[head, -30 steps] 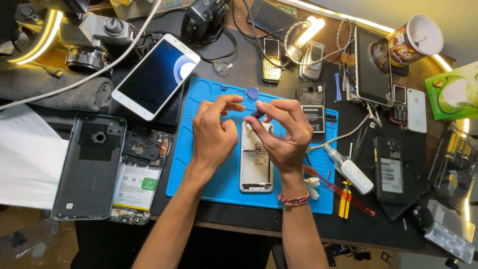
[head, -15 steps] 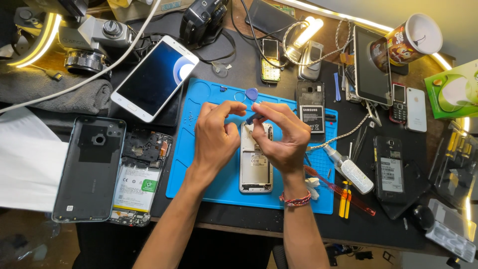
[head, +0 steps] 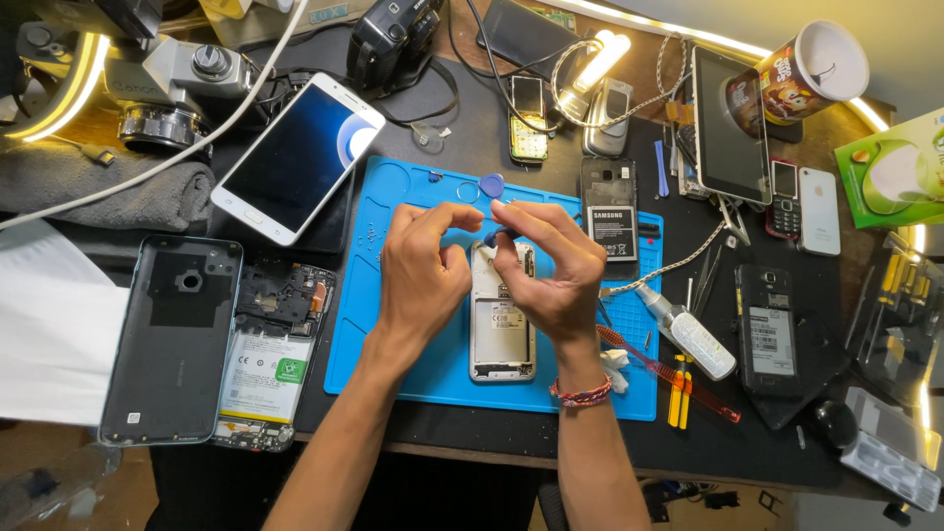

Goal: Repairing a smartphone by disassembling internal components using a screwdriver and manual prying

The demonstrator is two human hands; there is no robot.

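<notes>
Your two hands meet over the opened silver phone with its back cover off (head: 502, 324), which lies flat on the blue silicone repair mat (head: 393, 324), directly under your fingers. Right hand (head: 556, 275) pinches a small blue plastic pick (head: 492, 237) w/ fingers narrow, tip at the phone's top edge, probably angled to get into the seam. Left hand (head: 421, 270) curls in beside it, fingertips close together; can't tell if they grip anything, likely steadying the frame. Another blue triangular pick (head: 491, 184) sits just beyond your fingers on the mat. Far right, a brown paper cup (head: 806, 74) lies tilted on the bench (head: 472, 138), inside appears empty.
</notes>
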